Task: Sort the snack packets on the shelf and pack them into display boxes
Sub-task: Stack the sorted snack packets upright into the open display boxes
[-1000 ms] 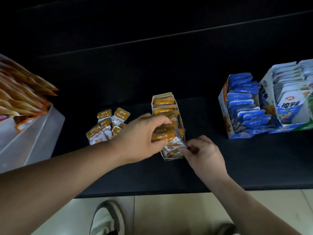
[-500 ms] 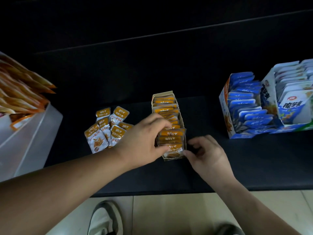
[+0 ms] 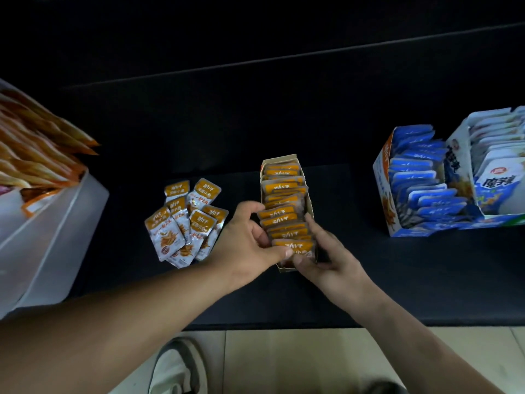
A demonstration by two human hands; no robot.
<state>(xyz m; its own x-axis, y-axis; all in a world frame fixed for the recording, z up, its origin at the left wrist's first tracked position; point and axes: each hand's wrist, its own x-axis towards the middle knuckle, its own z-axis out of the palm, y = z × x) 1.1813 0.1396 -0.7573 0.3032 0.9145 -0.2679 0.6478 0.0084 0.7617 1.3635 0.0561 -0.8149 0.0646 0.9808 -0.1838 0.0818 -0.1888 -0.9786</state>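
- Two hands work at the near end of the narrow display box (image 3: 279, 160), which stands on the black shelf (image 3: 397, 280).
- The orange packets (image 3: 284, 189) stand in a row inside the box, filling it from back to front.
- The left hand (image 3: 247, 243) curls round the front few packets from the box's left side, with its thumb against the nearest one.
- The right hand (image 3: 329, 260) grips the same bunch from the box's right side, its fingers lying along the packet edges.
- The loose packets (image 3: 184, 223), same orange kind, lie overlapping flat on the shelf just left of the box.
- The translucent bin (image 3: 56, 223) of long orange packs (image 3: 37, 149) sits far left of the box.
- The blue box (image 3: 382, 189) of blue packets (image 3: 417, 177) stands well right of the box, with a white-and-blue box (image 3: 457, 143) touching its far side.
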